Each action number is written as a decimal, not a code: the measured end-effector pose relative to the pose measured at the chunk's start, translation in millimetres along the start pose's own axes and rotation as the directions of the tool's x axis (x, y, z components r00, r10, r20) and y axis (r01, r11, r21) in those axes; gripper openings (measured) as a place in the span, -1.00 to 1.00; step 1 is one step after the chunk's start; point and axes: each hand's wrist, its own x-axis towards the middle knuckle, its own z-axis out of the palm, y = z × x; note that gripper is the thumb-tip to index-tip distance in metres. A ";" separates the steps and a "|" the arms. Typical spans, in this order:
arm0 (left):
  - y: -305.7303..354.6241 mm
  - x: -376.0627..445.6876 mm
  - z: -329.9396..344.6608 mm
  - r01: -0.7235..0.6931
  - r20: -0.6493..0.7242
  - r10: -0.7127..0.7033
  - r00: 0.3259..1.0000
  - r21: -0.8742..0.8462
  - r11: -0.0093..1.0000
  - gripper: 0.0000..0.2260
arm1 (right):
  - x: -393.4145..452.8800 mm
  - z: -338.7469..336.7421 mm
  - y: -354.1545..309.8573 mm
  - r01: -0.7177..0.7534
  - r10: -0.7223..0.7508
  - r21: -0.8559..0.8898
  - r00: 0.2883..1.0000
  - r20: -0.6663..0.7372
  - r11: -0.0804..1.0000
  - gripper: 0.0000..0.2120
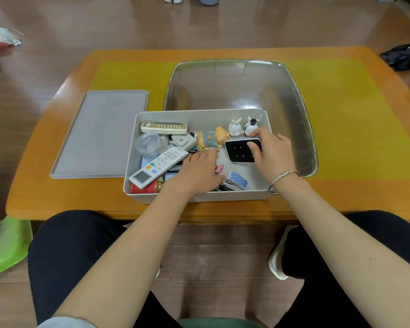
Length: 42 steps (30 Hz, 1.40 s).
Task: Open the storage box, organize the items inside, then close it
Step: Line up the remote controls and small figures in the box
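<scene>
Lid (100,136) beside box (199,197), remotes (159,166) inside

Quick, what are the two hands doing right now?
Left hand: open, fingers flat on the clutter inside the storage box.
Right hand: gripping the black device.
</scene>
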 end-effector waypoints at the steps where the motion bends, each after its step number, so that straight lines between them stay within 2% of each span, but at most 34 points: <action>1: -0.1 0.3 0.4 -0.016 0.012 0.015 1.000 0.014 1.000 -0.35 | 0.5 1.2 -0.1 0.013 -0.012 -0.026 1.000 0.024 1.000 -0.83; 7: 0.2 1.6 0.6 -0.051 0.062 0.050 0.997 0.013 0.999 -0.38 | 5.4 5.5 2.9 0.041 -0.035 -0.091 0.998 0.061 0.995 -0.82; 13: -0.2 2.7 0.8 -0.090 0.041 0.089 0.995 0.034 0.995 -0.69 | 12.1 14.4 7.0 0.053 -0.007 -0.266 0.985 0.172 0.963 -0.75; 19: -2.1 2.0 1.8 -0.070 0.034 0.071 0.997 -0.017 0.997 -0.79 | 12.9 18.1 8.2 0.093 -0.010 -0.365 0.975 0.223 0.926 -0.62; 24: -1.7 -0.1 -0.2 -0.049 0.009 0.050 0.999 -0.058 0.997 -0.70 | 10.6 16.5 7.2 0.167 -0.018 -0.470 0.952 0.306 0.867 -0.61; 28: -1.1 0.2 -0.4 -0.049 0.015 0.050 0.999 -0.051 0.997 -0.58 | 6.5 12.9 5.6 0.245 -0.076 -0.546 0.947 0.313 0.801 -0.72; 32: -1.4 1.2 -0.8 -0.035 0.025 0.037 0.999 -0.056 0.998 -0.51 | 8.0 10.2 0.5 0.303 -0.115 -0.544 0.929 0.353 0.782 -0.57; 38: -2.0 1.6 -0.3 -0.046 0.048 0.046 0.998 -0.006 0.999 -0.39 | 15.4 2.5 -1.9 0.383 -0.118 -0.518 0.874 0.472 0.765 -0.49; 40: -2.1 2.4 -0.2 -0.053 0.062 0.051 0.997 0.019 0.998 -0.39 | 14.7 2.3 -3.3 0.413 -0.119 -0.508 0.850 0.514 0.756 -0.51; 42: -1.8 2.9 0.0 -0.053 0.067 0.051 0.996 0.031 0.998 -0.38 | 14.8 3.2 -5.0 0.424 -0.128 -0.496 0.842 0.524 0.758 -0.61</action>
